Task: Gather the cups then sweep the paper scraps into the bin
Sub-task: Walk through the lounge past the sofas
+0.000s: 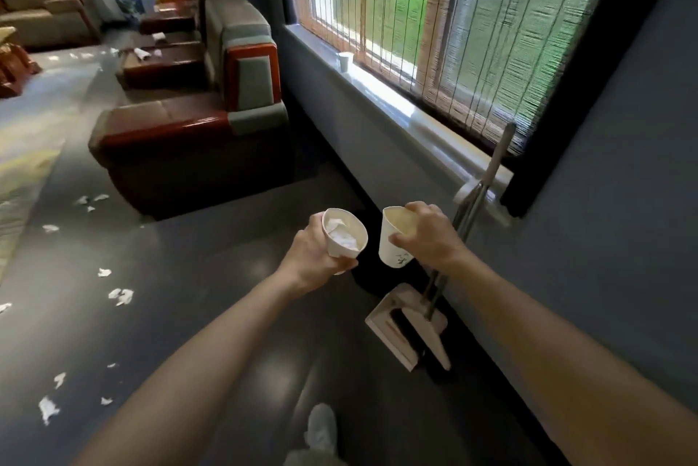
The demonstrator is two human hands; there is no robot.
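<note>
Nearest, both bare forearms reach forward over the dark floor [211, 314]. The left hand [315, 254] has its grip closed around a white paper cup [345, 235] that is tilted and holds crumpled paper. The right hand [426, 235] has its grip closed over the rim and side of a second paper cup [393, 242], empty as far as shows. The two cups are near each other but apart. Just below the right hand a long-handled dustpan [408, 326] stands against the wall. Paper scraps [121, 295] lie scattered on the floor to the left. Beyond is a brown armchair [181, 140]. Farther off, a third paper cup [345, 60] stands on the windowsill [396, 103].
</note>
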